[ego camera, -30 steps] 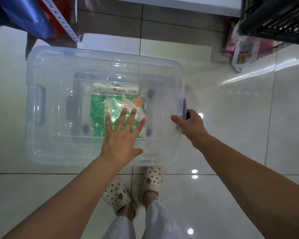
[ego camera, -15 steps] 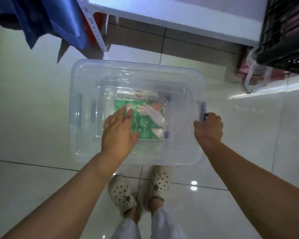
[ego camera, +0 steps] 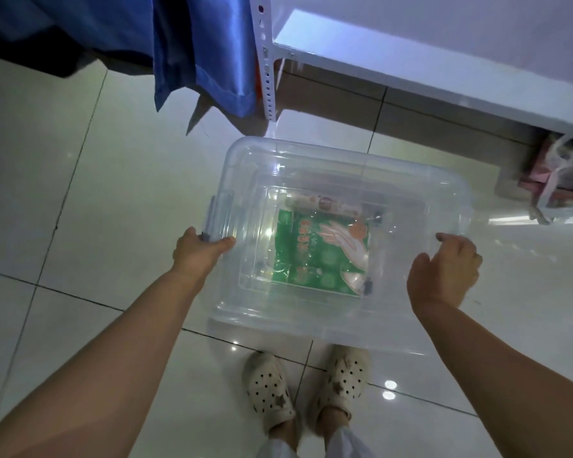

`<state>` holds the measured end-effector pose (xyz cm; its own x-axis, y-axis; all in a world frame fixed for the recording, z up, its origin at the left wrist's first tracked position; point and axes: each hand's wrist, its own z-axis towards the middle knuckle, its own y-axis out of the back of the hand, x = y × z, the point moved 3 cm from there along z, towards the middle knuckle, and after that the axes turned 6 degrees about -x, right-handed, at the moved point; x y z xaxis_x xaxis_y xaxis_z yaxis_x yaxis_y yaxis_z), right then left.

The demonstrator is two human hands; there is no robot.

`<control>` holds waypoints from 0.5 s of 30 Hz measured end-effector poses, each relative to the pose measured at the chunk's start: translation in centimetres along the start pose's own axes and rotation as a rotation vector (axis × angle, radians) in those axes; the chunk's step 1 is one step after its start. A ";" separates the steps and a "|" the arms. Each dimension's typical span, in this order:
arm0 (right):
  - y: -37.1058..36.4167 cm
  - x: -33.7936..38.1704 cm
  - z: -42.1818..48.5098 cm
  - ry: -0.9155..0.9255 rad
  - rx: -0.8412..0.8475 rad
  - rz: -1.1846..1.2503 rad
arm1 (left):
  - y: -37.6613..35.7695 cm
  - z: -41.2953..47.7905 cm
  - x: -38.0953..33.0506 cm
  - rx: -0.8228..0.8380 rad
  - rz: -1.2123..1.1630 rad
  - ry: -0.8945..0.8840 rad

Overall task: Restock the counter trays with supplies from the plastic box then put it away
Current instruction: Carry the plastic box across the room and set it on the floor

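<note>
Hands | left hand (ego camera: 201, 253) grips plastic box (ego camera: 344, 166) latch end | right hand (ego camera: 444, 271) grips opposite rim | green packet (ego camera: 315, 259) print unreadable

The plastic box (ego camera: 411, 200) is gripped at its left end by the left hand (ego camera: 199, 252), at its right by the right hand (ego camera: 444, 269); a packet (ego camera: 318, 259) lies inside; a shelf (ego camera: 444, 54) stands behind, with apparently a bag (ego camera: 563, 186) beneath.

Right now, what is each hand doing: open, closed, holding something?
Left hand: closed, gripping the left end of the plastic box.
Right hand: closed, fingers curled over the box's right edge, holding it.
</note>
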<state>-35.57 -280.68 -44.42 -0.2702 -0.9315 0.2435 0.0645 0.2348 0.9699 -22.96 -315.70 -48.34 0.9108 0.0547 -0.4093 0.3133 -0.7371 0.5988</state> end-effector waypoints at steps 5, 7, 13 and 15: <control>0.1 -3.9 0.7 -0.136 -0.010 -0.043 | 0.1 0.0 -0.4 -0.122 0.184 -0.183; -0.4 -5.2 0.9 -0.240 0.077 0.023 | -0.4 -0.6 -0.3 -0.085 0.060 -0.233; -1.5 -6.7 1.4 -0.419 0.296 0.196 | -1.3 -1.6 0.2 -0.178 0.062 -0.342; -1.5 -7.1 1.8 -0.436 0.332 0.238 | -1.4 -1.7 -0.1 -0.160 0.025 -0.284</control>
<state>-35.49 -273.93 -47.61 -0.6590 -0.6595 0.3616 -0.1137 0.5626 0.8188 -23.06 -313.51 -47.98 0.8144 -0.1683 -0.5553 0.3507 -0.6197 0.7021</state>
